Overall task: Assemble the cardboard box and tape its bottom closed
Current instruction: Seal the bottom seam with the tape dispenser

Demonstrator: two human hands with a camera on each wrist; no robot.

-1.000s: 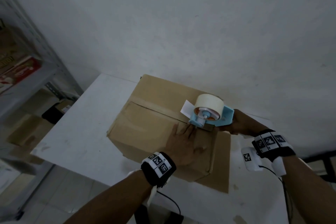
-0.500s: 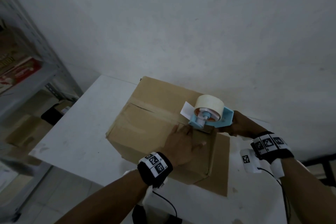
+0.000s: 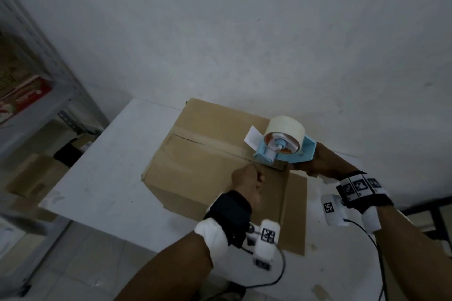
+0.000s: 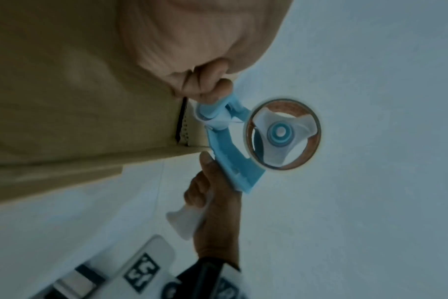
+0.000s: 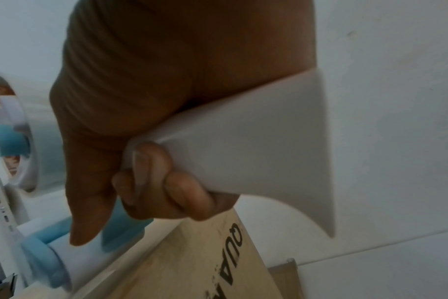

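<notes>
The box (image 3: pixel 215 164) sits on the white counter (image 3: pixel 115 168) with its bottom flaps folded shut and facing up, so the assembly looks done. A strip of tape (image 3: pixel 215 140) already runs along the centre seam from the box's far-left edge to its near-right edge, where the dispenser (image 3: pixel 285 144) now rests. The right hand (image 3: pixel 315 165) is clenched around the dispenser's white handle, just off the box's right edge. The left hand (image 3: pixel 247 178) lies on the box top beside the dispenser's nose, fingers curled and apparently pinching at the tape end or the roller; which of the two is not clear. Judging by this, the seam pass is nearly finished: what remains is cutting the tape at the edge and pressing the tail down the box's side. A loose cardboard sheet (image 3: pixel 294 212) lies under the box's right side.
</notes>
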